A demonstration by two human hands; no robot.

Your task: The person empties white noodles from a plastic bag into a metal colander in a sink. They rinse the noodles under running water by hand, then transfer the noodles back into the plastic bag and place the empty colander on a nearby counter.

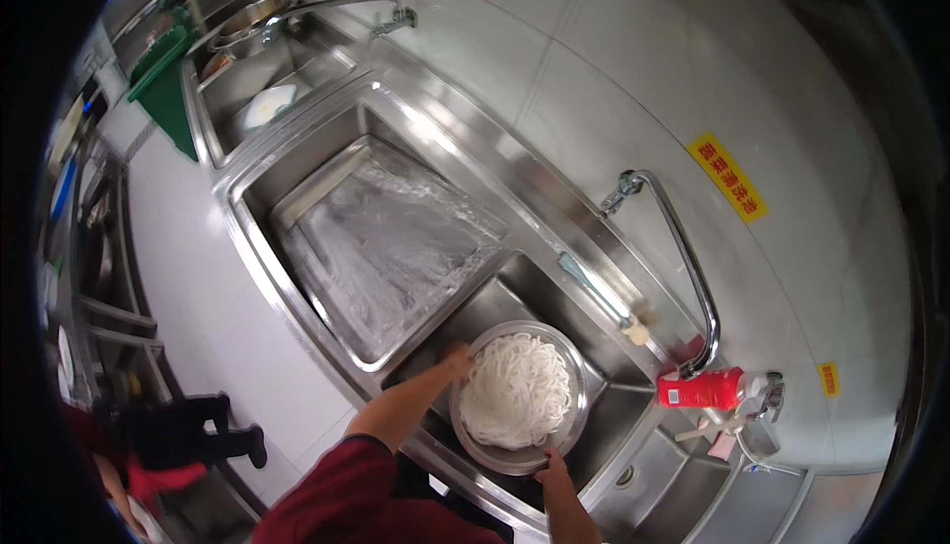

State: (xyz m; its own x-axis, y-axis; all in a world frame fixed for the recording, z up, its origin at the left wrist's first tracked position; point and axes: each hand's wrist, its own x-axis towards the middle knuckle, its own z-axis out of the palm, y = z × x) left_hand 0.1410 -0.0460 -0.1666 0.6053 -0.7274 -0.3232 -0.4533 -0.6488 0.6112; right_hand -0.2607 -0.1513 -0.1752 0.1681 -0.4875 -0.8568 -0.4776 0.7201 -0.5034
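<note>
A round stainless-steel bowl (pixel 505 462) heaped with white noodles (pixel 516 392) is held over the sink basin (pixel 512 281) before me. My left hand (pixel 454 361) grips its rim on the upper left. At the lower right of the same rim, my right hand (pixel 551 466) has its thumb over the edge; its other fingers are hidden beneath. To the left of the bowl, a rectangular metal tray (pixel 393 240) with whitish, wet-looking residue fills the neighbouring basin.
A swivel faucet (pixel 686 262) juts from the wall above a red bottle (pixel 701 388). A long-handled brush (pixel 594 288) lies on the back ledge. Another sink, far left, holds a white item (pixel 269 106). Beyond it stands a green bin (pixel 167 91). A person in dark trousers (pixel 167 433) is at lower left.
</note>
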